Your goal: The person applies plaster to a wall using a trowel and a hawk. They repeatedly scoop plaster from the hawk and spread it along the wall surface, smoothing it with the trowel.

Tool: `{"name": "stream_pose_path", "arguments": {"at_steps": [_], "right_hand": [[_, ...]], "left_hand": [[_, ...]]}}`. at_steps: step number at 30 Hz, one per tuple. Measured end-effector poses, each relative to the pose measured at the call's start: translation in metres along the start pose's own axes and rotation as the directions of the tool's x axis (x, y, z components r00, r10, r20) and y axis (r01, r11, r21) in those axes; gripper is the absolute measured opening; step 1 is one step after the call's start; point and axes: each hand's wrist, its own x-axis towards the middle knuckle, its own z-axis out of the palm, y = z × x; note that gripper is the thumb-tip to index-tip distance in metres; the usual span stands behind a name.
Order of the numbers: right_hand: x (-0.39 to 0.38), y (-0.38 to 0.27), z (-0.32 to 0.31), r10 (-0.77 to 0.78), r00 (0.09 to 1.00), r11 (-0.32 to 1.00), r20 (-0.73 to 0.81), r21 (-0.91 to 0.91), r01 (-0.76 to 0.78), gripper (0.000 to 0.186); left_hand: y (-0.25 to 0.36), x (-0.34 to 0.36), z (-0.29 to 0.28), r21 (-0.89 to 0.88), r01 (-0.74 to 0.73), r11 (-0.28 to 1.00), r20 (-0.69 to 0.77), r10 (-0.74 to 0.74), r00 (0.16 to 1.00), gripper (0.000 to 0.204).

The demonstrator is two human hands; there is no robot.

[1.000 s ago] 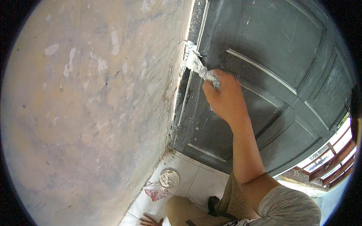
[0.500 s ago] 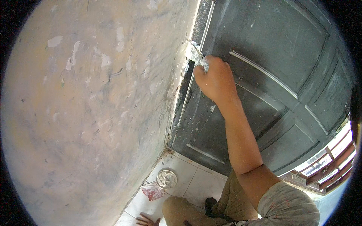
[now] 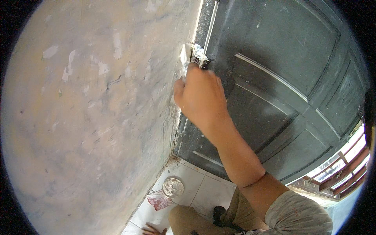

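My right hand [image 3: 201, 96] is raised to the narrow strip between the wall and the dark door, with its fingers closed. A pale, pointed, white-smeared flat tool [image 3: 183, 55], blurred and like a putty knife, sticks up past its fingertips against the wall edge; its handle is hidden in the hand. Just beside it, a rough lump of white paste [image 3: 199, 51] clings to the door frame [image 3: 203, 23]. Low at the bottom edge, my left hand [image 3: 153, 229] rests on the floor tiles, fingers spread and holding nothing.
On the tiles by the wall stands a round tub [image 3: 173, 188] of white paste, beside a clear and red plastic wrapper [image 3: 159, 200]. The patched wall [image 3: 98, 117] rises at left; the panelled door [image 3: 274, 78] spans the right. A barred window [image 3: 344, 168] is at lower right.
My right hand has moved left and a little down, from the door frame to the wall edge. White paste on the frame is now more exposed. My left hand stays put.
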Motion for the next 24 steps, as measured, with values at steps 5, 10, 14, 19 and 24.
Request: {"name": "stream_pose_path", "arguments": {"at_steps": [5, 10, 14, 19, 24], "right_hand": [[-0.041, 0.026, -0.024, -0.040, 0.999, 0.994, -0.035, 0.098, 0.043, 0.026], [-0.035, 0.071, -0.022, -0.027, 0.987, 0.999, -0.159, 0.019, 0.030, 0.036], [-0.021, 0.087, 0.002, -0.003, 0.994, 0.999, -0.107, 0.052, 0.009, 0.034], [-0.011, 0.089, 0.022, -0.011, 0.994, 1.000, -0.109, 0.024, 0.014, 0.031], [-0.009, 0.087, 0.039, -0.018, 0.994, 0.996, -0.107, 0.086, 0.027, 0.027]], "left_hand": [[0.001, -0.002, 0.002, 0.021, 0.018, 1.000, 0.027, -0.019, 0.999, 0.146], [-0.009, 0.012, 0.044, 0.371, 0.078, 0.925, -0.372, 0.071, 0.925, 0.146], [-0.006, 0.012, 0.034, 0.284, 0.023, 0.958, -0.158, 0.023, 0.987, 0.147], [-0.012, 0.013, 0.041, 0.346, 0.037, 0.938, -0.291, 0.070, 0.954, 0.148], [-0.012, 0.012, 0.055, 0.550, 0.198, 0.811, -0.596, 0.216, 0.773, 0.150]]}}
